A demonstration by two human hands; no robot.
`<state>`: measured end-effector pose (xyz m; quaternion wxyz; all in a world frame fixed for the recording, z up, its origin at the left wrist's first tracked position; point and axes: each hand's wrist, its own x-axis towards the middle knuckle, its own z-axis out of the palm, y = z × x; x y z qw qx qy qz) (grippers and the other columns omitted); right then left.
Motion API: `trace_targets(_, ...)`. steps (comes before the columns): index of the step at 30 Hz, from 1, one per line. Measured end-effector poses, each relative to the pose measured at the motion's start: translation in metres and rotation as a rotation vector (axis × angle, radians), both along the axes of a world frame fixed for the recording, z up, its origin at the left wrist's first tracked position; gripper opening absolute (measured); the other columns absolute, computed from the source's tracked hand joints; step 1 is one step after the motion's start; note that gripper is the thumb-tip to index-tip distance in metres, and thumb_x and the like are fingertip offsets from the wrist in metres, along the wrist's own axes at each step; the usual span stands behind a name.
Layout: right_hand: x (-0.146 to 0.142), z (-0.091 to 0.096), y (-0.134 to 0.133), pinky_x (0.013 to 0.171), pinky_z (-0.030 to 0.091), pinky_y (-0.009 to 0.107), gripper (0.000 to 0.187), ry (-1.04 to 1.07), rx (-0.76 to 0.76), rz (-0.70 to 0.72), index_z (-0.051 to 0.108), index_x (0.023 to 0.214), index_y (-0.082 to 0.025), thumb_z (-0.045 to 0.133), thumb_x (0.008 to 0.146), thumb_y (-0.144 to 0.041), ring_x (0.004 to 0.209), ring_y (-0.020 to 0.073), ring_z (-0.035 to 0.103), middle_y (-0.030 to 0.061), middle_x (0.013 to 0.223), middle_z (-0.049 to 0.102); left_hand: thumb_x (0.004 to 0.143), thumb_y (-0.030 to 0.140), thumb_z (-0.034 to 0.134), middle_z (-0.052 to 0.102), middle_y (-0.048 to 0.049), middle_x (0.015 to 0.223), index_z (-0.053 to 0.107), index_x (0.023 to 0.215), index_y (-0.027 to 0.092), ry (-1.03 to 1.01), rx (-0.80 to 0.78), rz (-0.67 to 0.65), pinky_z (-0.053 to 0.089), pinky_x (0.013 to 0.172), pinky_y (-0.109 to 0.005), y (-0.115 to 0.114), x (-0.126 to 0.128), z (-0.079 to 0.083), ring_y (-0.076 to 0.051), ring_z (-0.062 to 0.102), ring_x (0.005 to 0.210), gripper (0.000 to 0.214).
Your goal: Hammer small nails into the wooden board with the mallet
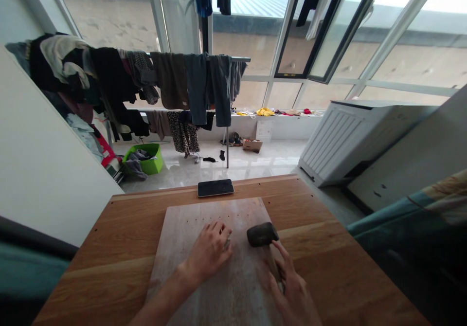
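Black mallet (261, 234), gripped by the right hand (292, 283), at the board (239, 277)'s right edge; mid-board, the left hand (210, 248) pinches a small unclear object (226, 243).

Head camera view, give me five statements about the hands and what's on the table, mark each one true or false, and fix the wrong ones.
1. The right hand holds a mallet with a black head and a light-coloured handle. True.
2. The left hand is over a pale, wooden-looking rectangular board. True.
3. In the picture, the mallet's head is to the left of the left hand. False: it is to the right of it.
4. A dark-screened rectangular phone lies beyond the board on a brown wooden table. True.
5. The board lies on the floor. False: it lies on the table.
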<state>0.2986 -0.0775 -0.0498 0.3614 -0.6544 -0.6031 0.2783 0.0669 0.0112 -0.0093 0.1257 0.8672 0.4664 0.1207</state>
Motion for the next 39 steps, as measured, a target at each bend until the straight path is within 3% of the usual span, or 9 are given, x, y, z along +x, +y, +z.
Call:
trace_targets(2,0.004,0.004,0.004,0.093,0.057,0.037,0.053,-0.119,0.06,-0.032,0.044,0.142,-0.024,0.048,0.09,-0.035,0.111,0.025,0.07,0.0098,0.121,0.072,0.086,0.019,0.059,0.064,-0.011,0.105,0.063,0.099,0.017,0.093,-0.038,-0.015,0.049,0.09,-0.043,0.007,0.003,0.006,-0.028,0.06,0.103,0.013)
trace_targets(9,0.006,-0.001,0.014,0.103,0.052,0.041,0.051,-0.268,0.04,0.013,0.048,0.143,-0.019,0.044,0.094,-0.034,0.126,0.0265,0.06,0.0131,0.14,0.06,0.081,0.012,0.056,0.066,-0.0185,0.107,0.068,0.095,0.011,0.275,-0.072,-0.101,0.049,0.088,-0.044,0.019,0.02,0.014,-0.032,0.062,0.103,0.018)
trace_targets(15,0.009,-0.012,0.009,0.105,0.049,0.037,0.054,-0.233,-0.124,0.039,0.052,0.141,-0.012,0.042,0.096,-0.038,0.125,0.0264,0.061,0.0153,0.135,0.064,0.082,0.011,0.055,0.07,-0.0101,0.09,0.065,0.087,0.016,0.054,-0.089,-0.067,0.05,0.082,-0.035,0.029,0.025,0.018,-0.025,0.066,0.088,0.012)
trace_targets(20,0.009,-0.016,0.009,0.101,0.05,0.035,0.052,-0.169,-0.192,-0.046,0.06,0.134,-0.011,0.044,0.093,-0.039,0.119,0.0284,0.065,0.0166,0.129,0.068,0.084,0.012,0.056,0.071,-0.0013,0.084,0.063,0.114,0.019,-0.551,-0.215,0.042,0.05,0.074,-0.025,0.06,0.041,-0.004,-0.015,0.067,0.077,0.031)
trace_targets(23,0.008,-0.015,0.009,0.097,0.051,0.033,0.052,-0.135,-0.204,-0.061,0.062,0.132,-0.013,0.044,0.092,-0.042,0.116,0.0281,0.067,0.0153,0.122,0.072,0.085,0.017,0.059,0.073,-0.0029,0.083,0.069,0.096,0.017,-0.758,-0.254,0.111,0.051,0.071,-0.025,0.077,0.054,-0.023,-0.016,0.067,0.077,0.015)
trace_targets(26,0.007,-0.01,0.009,0.094,0.052,0.032,0.052,-0.099,-0.206,-0.059,0.064,0.128,-0.015,0.043,0.091,-0.045,0.115,0.028,0.067,0.0145,0.121,0.073,0.085,0.018,0.06,0.073,-0.0041,0.084,0.07,0.086,0.016,-0.771,-0.23,0.086,0.052,0.073,-0.026,0.084,0.061,-0.041,-0.016,0.067,0.076,0.011)
trace_targets(29,0.007,-0.007,0.009,0.09,0.052,0.03,0.052,-0.058,-0.219,-0.045,0.066,0.126,-0.017,0.043,0.092,-0.049,0.111,0.0277,0.069,0.0131,0.117,0.074,0.087,0.02,0.06,0.073,-0.0038,0.087,0.071,0.096,0.017,-0.745,-0.218,0.037,0.052,0.072,-0.026,0.083,0.061,-0.053,-0.015,0.066,0.075,0.014)
trace_targets(34,0.01,-0.008,0.011,0.086,0.053,0.031,0.054,-0.037,-0.232,-0.043,0.069,0.12,-0.015,0.047,0.088,-0.052,0.105,0.0303,0.071,0.0144,0.111,0.076,0.089,0.02,0.06,0.073,-0.0037,0.092,0.072,0.095,0.019,-0.767,-0.108,0.054,0.052,0.074,-0.026,0.082,0.062,-0.053,-0.015,0.065,0.077,0.014)
trace_targets(39,0.011,-0.01,0.01,0.085,0.054,0.03,0.052,-0.009,-0.195,-0.031,0.072,0.114,-0.017,0.05,0.088,-0.057,0.102,0.0304,0.072,0.0136,0.109,0.077,0.087,0.016,0.06,0.072,-0.0036,0.087,0.072,0.089,0.017,-0.761,-0.184,0.025,0.052,0.073,-0.024,0.085,0.063,-0.052,-0.014,0.065,0.075,0.013)
